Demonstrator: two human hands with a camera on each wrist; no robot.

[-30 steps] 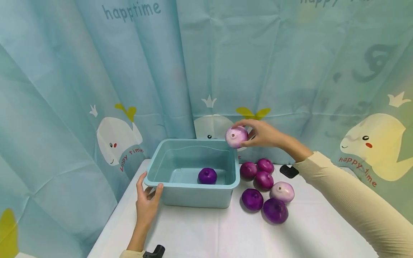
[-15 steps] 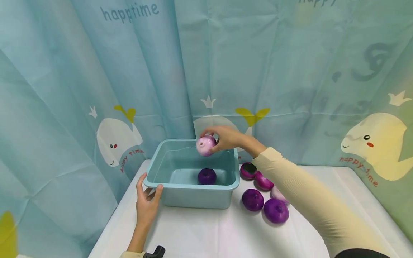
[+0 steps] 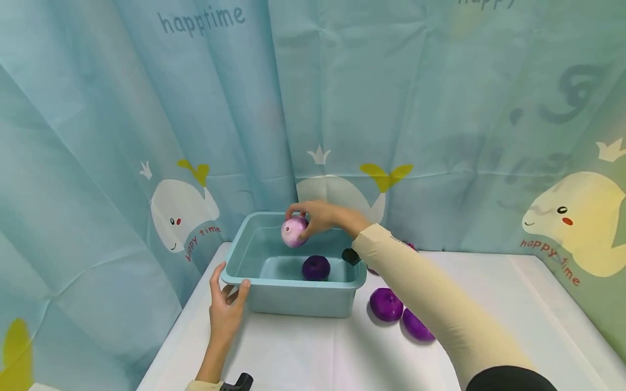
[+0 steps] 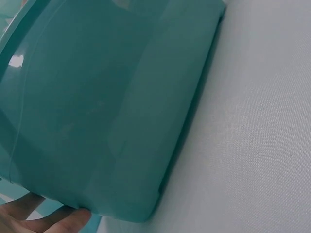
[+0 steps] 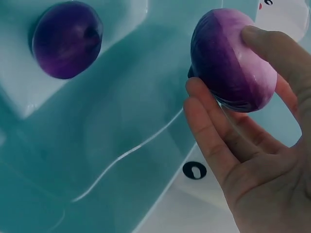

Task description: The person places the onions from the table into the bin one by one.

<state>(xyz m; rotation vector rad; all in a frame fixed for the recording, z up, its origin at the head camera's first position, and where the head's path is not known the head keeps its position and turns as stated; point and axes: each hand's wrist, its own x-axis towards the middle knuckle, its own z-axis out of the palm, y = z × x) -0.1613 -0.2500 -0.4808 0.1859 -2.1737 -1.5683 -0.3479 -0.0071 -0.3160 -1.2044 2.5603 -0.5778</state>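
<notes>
- The pale onion (image 3: 294,232) is in the air over the tub (image 3: 298,300), apart from the dark onion (image 3: 315,268) lying on the tub's floor.
- The right hand (image 3: 320,215) pinches it from the side, thumb opposite fingers; the right wrist view shows the thumb on its pale part and fingertips by the purple underside.
- The left hand (image 3: 226,312) grips the near left corner of the tub, thumb on the front rim and fingers round the left side.
- The pale onion looks firm and round, likely of modest weight, an easy load for one hand.
- Its smooth, shiny skin may slip or roll if pinched off-centre, so the widest part, between thumb and several fingers, seems the best hold.
- It probably bears a firm grip, but a drop could bruise it or knock the dark onion.
- The tub looks like thin, fairly stiff plastic, light enough to slide on the worktop (image 3: 293,353); its rim corners offer the surest hold.
- More onions (image 3: 386,305) sit right of the tub, some partly behind the sleeve (image 3: 420,293).
</notes>
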